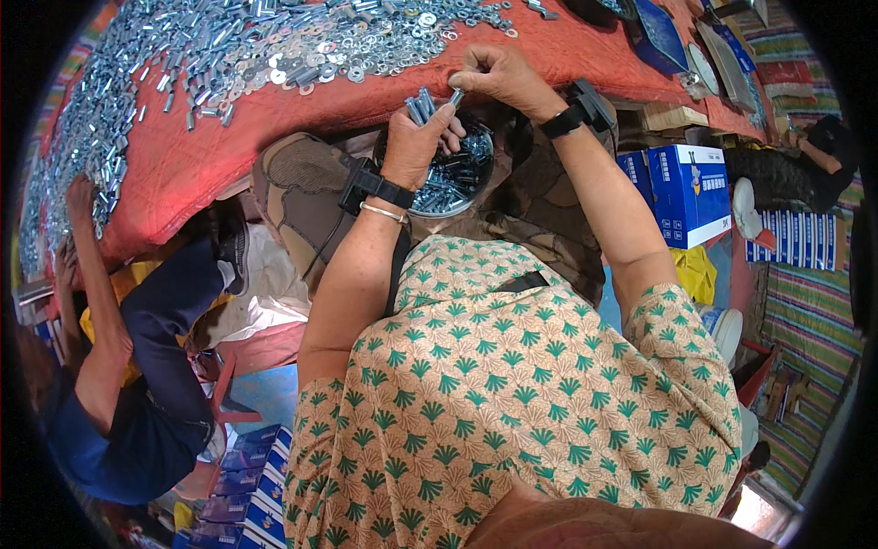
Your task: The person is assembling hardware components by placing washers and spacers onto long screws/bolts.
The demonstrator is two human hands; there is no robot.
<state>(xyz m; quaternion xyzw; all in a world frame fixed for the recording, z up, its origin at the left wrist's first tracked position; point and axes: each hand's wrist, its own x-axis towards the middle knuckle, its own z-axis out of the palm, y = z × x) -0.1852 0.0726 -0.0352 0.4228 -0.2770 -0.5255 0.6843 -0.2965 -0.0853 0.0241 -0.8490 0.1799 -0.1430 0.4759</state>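
My left hand is closed round several silver metal sleeves, whose ends stick up above the fingers. Thumb and forefinger of my right hand pinch together beside a small metal piece at the left hand's fingertips. Its exact kind is too small to tell. Directly below both hands, a round bowl between my legs holds many shiny bluish metal fasteners. My left hand partly covers the bowl's near-left side.
A red-covered table bears a heap of metal sleeves and flat washers. At left, a co-worker's hand reaches into the heap. Blue-white boxes stand at right, more boxes at lower left. A blue tray lies far right.
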